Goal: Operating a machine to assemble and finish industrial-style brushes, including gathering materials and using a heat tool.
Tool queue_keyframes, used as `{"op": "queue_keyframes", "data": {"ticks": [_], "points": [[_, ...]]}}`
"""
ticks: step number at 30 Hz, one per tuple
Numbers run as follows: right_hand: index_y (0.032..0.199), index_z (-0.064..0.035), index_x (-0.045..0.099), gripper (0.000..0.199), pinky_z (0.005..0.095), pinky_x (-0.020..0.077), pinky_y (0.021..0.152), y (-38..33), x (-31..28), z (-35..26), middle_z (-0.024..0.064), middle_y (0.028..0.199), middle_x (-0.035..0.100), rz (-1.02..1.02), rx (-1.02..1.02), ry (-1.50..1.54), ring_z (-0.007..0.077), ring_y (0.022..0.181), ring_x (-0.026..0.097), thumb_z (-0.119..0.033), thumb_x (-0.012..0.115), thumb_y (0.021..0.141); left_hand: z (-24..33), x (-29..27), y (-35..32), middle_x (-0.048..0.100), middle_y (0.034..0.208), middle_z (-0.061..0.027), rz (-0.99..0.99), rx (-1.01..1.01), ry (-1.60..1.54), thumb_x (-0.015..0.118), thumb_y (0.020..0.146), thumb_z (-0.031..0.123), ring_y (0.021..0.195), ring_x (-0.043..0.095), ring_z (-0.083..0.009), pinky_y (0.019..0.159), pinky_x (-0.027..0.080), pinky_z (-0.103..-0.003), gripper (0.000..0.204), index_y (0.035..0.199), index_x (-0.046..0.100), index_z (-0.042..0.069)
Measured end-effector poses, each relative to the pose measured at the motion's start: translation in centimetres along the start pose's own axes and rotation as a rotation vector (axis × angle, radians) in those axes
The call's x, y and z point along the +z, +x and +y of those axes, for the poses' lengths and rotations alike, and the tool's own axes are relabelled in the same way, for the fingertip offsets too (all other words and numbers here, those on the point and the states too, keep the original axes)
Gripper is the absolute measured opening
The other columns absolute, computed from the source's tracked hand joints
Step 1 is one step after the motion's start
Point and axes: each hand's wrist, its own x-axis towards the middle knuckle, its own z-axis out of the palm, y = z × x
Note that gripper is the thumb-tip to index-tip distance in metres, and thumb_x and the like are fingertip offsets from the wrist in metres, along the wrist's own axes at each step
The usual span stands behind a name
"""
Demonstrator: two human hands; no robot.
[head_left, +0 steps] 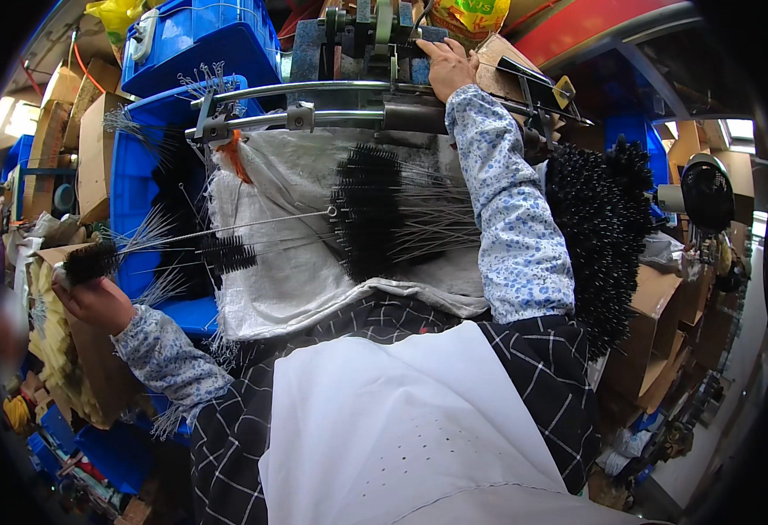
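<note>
At the left, my left hand (97,304) is closed on the black bristle end of a wire brush (91,262). Its long twisted stem runs right and ends in a small loop above my lap. At the top, my right hand (448,68) lies with fingers stretched out over the blue metal block of a bench machine (401,44). Whether a thin wire lies under those fingers I cannot make out. Across the pale cloth (288,271) on my lap lies a bunch of similar brushes (368,210), their bare stems pointing right. A smaller black brush head (228,255) shows nearer the left hand.
Metal rails (314,118) cross in front of me below the machine. On the left stands a blue bin (130,179) with wire stems sticking out, behind it another blue crate (200,44). A large pile of black brushes (598,227) rises by my right arm, near cardboard boxes (655,306).
</note>
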Motion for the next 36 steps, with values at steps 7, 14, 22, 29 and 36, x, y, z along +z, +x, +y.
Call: {"op": "queue_keyframes", "data": {"ticks": [7,14,22,29,36], "points": [[0.122,-0.0144,0.043,0.046,0.0494,0.0182,0.095,-2.9,-1.1,1.8,0.0064,0.118,0.047,0.091,0.283,-0.074,0.0214,0.117,0.033,-0.029,0.050,0.079,3.5,0.4,-0.6,0.056,0.100,-0.0152,-0.063,0.064,-0.018,0.057,0.076,0.005,0.099,0.051,-0.0306,0.088,0.041,-0.036,0.017,0.091,0.058,-0.002],[0.113,-0.0110,0.053,0.037,0.0418,0.0364,0.084,-2.4,-0.4,-0.2,0.0071,0.109,0.054,0.156,0.240,0.197,0.0236,0.100,0.052,-0.019,0.055,0.077,6.1,0.7,0.6,0.057,0.091,-0.0138,0.004,-0.373,-0.669,0.054,0.077,0.005,0.091,0.053,-0.0293,0.085,0.042,-0.036,0.013,0.087,0.057,-0.003],[0.111,-0.0094,0.053,0.036,0.0420,0.0368,0.081,-1.9,-0.2,-3.0,0.0070,0.106,0.055,0.153,0.223,0.190,0.0220,0.098,0.052,-0.018,0.055,0.076,2.8,-2.0,0.6,0.059,0.097,-0.0184,0.019,-0.095,-0.156,0.050,0.079,0.021,0.096,0.051,-0.0385,0.094,0.034,-0.044,0.027,0.089,0.061,-0.001],[0.109,-0.0109,0.054,0.031,0.0403,0.0363,0.081,-1.1,-0.1,-7.5,0.0039,0.101,0.056,0.120,0.239,0.123,0.0184,0.095,0.053,-0.017,0.050,0.079,4.9,-1.1,0.9,0.059,0.095,-0.0164,-0.013,-0.051,-0.111,0.052,0.079,0.016,0.097,0.050,-0.0383,0.091,0.037,-0.043,0.021,0.089,0.061,0.000],[0.109,-0.0117,0.055,0.032,0.0401,0.0340,0.084,-2.0,-0.6,-3.3,0.0033,0.103,0.056,0.141,0.215,0.105,0.0174,0.096,0.053,-0.019,0.054,0.077,5.3,-0.7,1.1,0.055,0.100,-0.0183,-0.043,-0.070,-0.112,0.053,0.078,0.012,0.092,0.052,-0.0366,0.082,0.043,-0.042,0.024,0.097,0.055,-0.004]]}}
